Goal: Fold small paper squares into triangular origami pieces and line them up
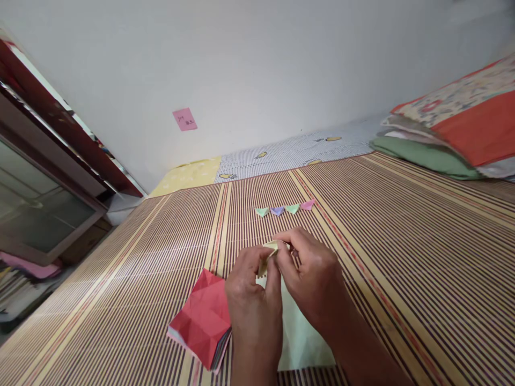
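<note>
My left hand (pixel 255 284) and my right hand (pixel 308 268) meet over the striped mat, both pinching a small piece of pale yellow folded paper (pixel 270 246). Fingers cover much of that paper. Beneath my hands lies a pale green sheet (pixel 300 338), partly hidden by them. Left of my left wrist is a stack of creased paper with a red sheet (pixel 205 316) on top. Beyond my hands, several small folded paper triangles sit in a row, among them a purple one (pixel 277 211) and a pink one (pixel 308 205).
The striped mat (pixel 132 300) spreads under everything. Folded bedding (pixel 470 123) is piled at the back right. A pink note (pixel 185 119) is on the wall behind. Along the mat's far edge runs patterned cloth (pixel 281 155). A glass-fronted cabinet (pixel 36 203) stands at the left.
</note>
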A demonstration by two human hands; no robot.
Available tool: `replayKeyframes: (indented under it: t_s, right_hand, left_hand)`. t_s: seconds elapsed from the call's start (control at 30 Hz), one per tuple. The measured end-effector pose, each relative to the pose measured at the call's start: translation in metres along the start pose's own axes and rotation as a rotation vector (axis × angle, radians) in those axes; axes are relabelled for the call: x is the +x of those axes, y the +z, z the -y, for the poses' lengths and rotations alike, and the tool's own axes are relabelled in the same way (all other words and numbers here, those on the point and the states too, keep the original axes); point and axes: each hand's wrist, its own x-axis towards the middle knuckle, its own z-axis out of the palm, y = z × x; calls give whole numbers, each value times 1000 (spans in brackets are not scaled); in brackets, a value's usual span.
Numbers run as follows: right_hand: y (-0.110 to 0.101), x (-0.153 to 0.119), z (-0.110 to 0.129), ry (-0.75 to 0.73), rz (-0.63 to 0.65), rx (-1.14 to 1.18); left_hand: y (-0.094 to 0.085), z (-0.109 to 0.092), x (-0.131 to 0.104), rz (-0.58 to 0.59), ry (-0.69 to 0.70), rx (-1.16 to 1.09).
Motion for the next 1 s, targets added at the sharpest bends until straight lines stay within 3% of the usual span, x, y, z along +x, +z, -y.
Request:
replayKeyframes:
  t_s: [0.63,1.0]
  right_hand:
    - [7,-6,-8,-15,56,-64]
    - [7,-3,-7,7,104,-50]
  left_hand:
    - [4,7,1,33,8,8]
    - [2,16,4,-48,-41,-7]
